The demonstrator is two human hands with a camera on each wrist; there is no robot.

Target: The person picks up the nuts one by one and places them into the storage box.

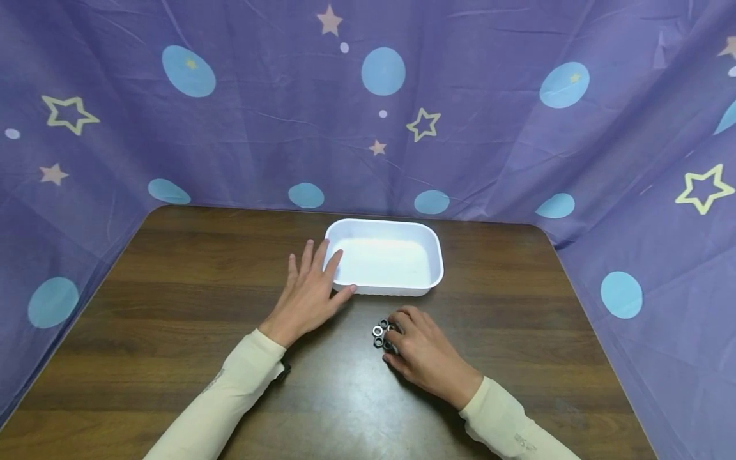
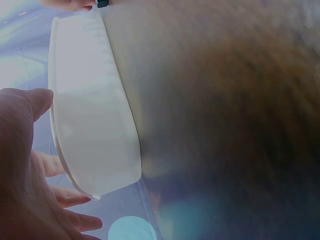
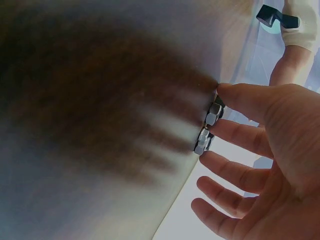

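A white plastic tray (image 1: 379, 290) stands toward the back of the wooden table. My left hand (image 1: 305, 295) is at its left front corner, fingers spread; in the left wrist view the thumb touches the rim of the tray (image 2: 95, 115). Several metal hex nuts (image 1: 377, 331) lie in a small cluster in front of the tray. Over the right part of that cluster is my right hand (image 1: 428, 354), hiding some nuts. From the right wrist view, its thumb and fingers are apart around the nuts (image 3: 213, 114), with fingertips close to them and no grip visible.
The brown wooden table (image 1: 172, 306) has a purple curtain (image 1: 259, 128) with stars and dots behind it and along both sides. Pale sleeves cover both forearms. A dark strap piece (image 3: 277, 17) shows at the left wrist.
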